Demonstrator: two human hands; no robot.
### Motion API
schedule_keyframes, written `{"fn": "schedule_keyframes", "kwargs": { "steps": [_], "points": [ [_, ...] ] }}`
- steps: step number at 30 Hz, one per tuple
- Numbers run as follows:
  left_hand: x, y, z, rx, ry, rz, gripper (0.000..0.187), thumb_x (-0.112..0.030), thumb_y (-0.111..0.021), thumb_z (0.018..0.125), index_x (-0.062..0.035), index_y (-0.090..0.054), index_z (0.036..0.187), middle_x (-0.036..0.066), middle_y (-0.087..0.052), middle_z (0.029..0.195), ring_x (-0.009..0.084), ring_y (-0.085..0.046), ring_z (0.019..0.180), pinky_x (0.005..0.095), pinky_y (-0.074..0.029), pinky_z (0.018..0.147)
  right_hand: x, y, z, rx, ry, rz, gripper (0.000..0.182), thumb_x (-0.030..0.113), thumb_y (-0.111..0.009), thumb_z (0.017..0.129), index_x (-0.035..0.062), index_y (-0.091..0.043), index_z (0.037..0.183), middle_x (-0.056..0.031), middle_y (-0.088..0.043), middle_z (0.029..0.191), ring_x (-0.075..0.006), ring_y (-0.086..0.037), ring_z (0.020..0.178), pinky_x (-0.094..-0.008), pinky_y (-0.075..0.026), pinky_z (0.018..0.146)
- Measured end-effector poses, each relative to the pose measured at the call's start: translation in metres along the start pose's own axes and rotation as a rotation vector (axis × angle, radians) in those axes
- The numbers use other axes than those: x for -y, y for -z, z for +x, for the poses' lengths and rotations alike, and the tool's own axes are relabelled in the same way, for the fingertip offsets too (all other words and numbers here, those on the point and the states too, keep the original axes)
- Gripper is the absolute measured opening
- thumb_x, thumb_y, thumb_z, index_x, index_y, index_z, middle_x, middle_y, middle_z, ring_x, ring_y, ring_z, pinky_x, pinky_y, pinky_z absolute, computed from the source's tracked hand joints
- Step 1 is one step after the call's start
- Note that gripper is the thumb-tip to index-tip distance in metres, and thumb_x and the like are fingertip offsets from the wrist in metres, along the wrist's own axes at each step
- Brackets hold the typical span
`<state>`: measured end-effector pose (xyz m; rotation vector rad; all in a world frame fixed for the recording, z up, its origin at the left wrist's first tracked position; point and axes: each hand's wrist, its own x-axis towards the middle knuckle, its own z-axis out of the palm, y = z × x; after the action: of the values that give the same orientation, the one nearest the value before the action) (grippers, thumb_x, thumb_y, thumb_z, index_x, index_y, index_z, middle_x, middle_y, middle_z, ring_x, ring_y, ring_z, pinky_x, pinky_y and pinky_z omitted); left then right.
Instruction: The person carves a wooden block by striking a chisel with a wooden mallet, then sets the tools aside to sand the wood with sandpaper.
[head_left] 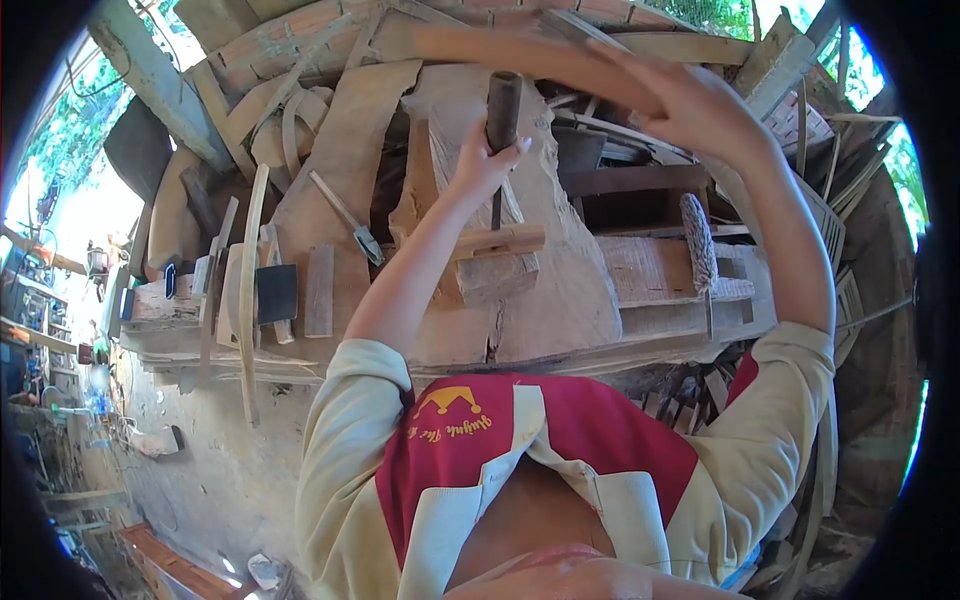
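Note:
My left hand (484, 163) is wrapped round the dark round handle (504, 108) of a chisel held upright. Its narrow blade (497, 208) runs down to a strip of wood (505, 239), which lies against a short wooden block (498, 279) on the thick slab bench (560, 300). Up and to the right, my right hand (690, 108) grips a long wooden club (530, 52), smeared by motion. The club stretches leftward, above and beyond the top of the chisel handle.
A hatchet-like tool with a pale handle (340, 205) lies left of the chisel. Nearer the bench's left side are a dark flat plate (277, 293) and a long curved wood strip (252, 290). A rough brush-like tool (697, 240) stands at right. Boards and scraps crowd the back.

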<state>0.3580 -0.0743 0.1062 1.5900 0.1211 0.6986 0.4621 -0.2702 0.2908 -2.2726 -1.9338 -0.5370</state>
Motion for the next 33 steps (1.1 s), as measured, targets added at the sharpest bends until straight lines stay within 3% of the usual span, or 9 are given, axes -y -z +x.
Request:
{"fn": "schedule_keyframes", "kwargs": {
  "steps": [5, 7, 11, 14, 17, 19, 21, 25, 33],
  "points": [
    [0.007, 0.001, 0.002, -0.017, -0.012, -0.03, 0.027, -0.017, -0.068, 0.075, -0.0067, -0.044, 0.083, -0.001, -0.049, 0.064, 0.0067, -0.047, 0.056, 0.0227, -0.038, 0.051, -0.02, 0.006, 0.01, -0.272, -0.178, 0.191, 0.066, 0.011, -0.061, 0.067, 0.0169, -0.036, 0.128, -0.0223, -0.057, 0.092, -0.0348, -0.057, 0.081, -0.0406, -0.047, 0.07],
    [-0.001, -0.004, -0.001, -0.018, 0.004, -0.023, 0.027, -0.016, -0.068, 0.075, -0.0064, -0.044, 0.085, -0.001, -0.049, 0.065, 0.0063, -0.047, 0.056, 0.0224, -0.038, 0.052, 0.005, 0.016, 0.01, 0.067, -0.223, 0.046, 0.059, 0.008, -0.059, 0.067, 0.0158, -0.041, 0.123, -0.0226, -0.057, 0.09, -0.0333, -0.058, 0.08, -0.0405, -0.047, 0.069],
    [-0.001, -0.008, -0.004, -0.047, -0.074, 0.065, 0.027, -0.016, -0.068, 0.074, -0.0051, -0.047, 0.086, -0.001, -0.049, 0.066, 0.0064, -0.046, 0.059, 0.0225, -0.038, 0.055, -0.019, 0.021, 0.012, -0.131, 0.138, -0.094, 0.045, 0.001, -0.056, 0.068, 0.011, -0.049, 0.111, -0.0175, -0.059, 0.08, -0.0271, -0.061, 0.076, -0.0391, -0.047, 0.064],
    [0.037, -0.006, -0.02, -0.013, -0.147, 0.295, 0.025, -0.016, -0.068, 0.074, -0.0044, -0.049, 0.084, -0.001, -0.05, 0.069, 0.0083, -0.045, 0.061, 0.0239, -0.039, 0.058, -0.02, 0.01, 0.008, -0.112, -0.27, 0.287, 0.062, 0.003, -0.059, 0.066, 0.014, -0.04, 0.125, -0.0178, -0.059, 0.085, -0.0287, -0.06, 0.078, -0.0385, -0.048, 0.068],
    [0.027, -0.009, -0.018, -0.084, -0.096, 0.206, 0.024, -0.017, -0.068, 0.073, -0.0035, -0.051, 0.083, 0.0, -0.052, 0.071, 0.0104, -0.045, 0.062, 0.0252, -0.041, 0.061, -0.017, -0.031, -0.016, 0.085, 0.201, 0.014, 0.071, 0.011, -0.057, 0.069, 0.013, -0.026, 0.133, -0.0236, -0.058, 0.085, -0.0356, -0.06, 0.074, -0.0399, -0.049, 0.065],
    [0.007, -0.007, -0.013, -0.081, -0.123, 0.257, 0.024, -0.017, -0.068, 0.073, -0.0035, -0.051, 0.083, 0.0, -0.052, 0.07, 0.0101, -0.046, 0.063, 0.0251, -0.041, 0.061, -0.014, -0.008, -0.011, -0.001, 0.058, -0.009, 0.065, 0.011, -0.058, 0.07, 0.0104, -0.033, 0.129, -0.0199, -0.058, 0.086, -0.0258, -0.06, 0.076, -0.0378, -0.049, 0.066],
    [-0.008, 0.0, -0.008, -0.089, -0.14, 0.321, 0.024, -0.017, -0.069, 0.073, -0.0034, -0.051, 0.083, 0.0, -0.052, 0.069, 0.0098, -0.046, 0.063, 0.0251, -0.041, 0.061, -0.001, 0.018, -0.007, -0.261, -0.596, 0.364, 0.067, 0.011, -0.06, 0.068, 0.0096, -0.032, 0.129, -0.0235, -0.056, 0.096, -0.0332, -0.058, 0.083, -0.0387, -0.047, 0.075],
    [-0.008, 0.018, 0.0, -0.154, -0.116, 0.264, 0.027, -0.015, -0.069, 0.072, -0.0033, -0.051, 0.088, 0.002, -0.052, 0.069, 0.0096, -0.048, 0.064, 0.0268, -0.041, 0.063, -0.032, 0.004, -0.023, -0.488, -0.313, 0.222, 0.069, 0.016, -0.059, 0.072, 0.0039, -0.028, 0.132, -0.0253, -0.05, 0.111, -0.0317, -0.053, 0.101, -0.0381, -0.042, 0.085],
    [-0.042, 0.036, -0.031, 0.11, 0.124, 0.666, 0.034, -0.023, -0.066, 0.075, -0.0027, -0.053, 0.099, 0.009, -0.057, 0.08, 0.0176, -0.055, 0.072, 0.028, -0.043, 0.069, 0.005, -0.12, -0.082, 0.03, -0.591, 0.607, 0.066, 0.01, -0.061, 0.067, 0.0051, -0.035, 0.127, -0.0251, -0.059, 0.09, -0.0342, -0.061, 0.076, -0.0362, -0.048, 0.064]
  ]
}}
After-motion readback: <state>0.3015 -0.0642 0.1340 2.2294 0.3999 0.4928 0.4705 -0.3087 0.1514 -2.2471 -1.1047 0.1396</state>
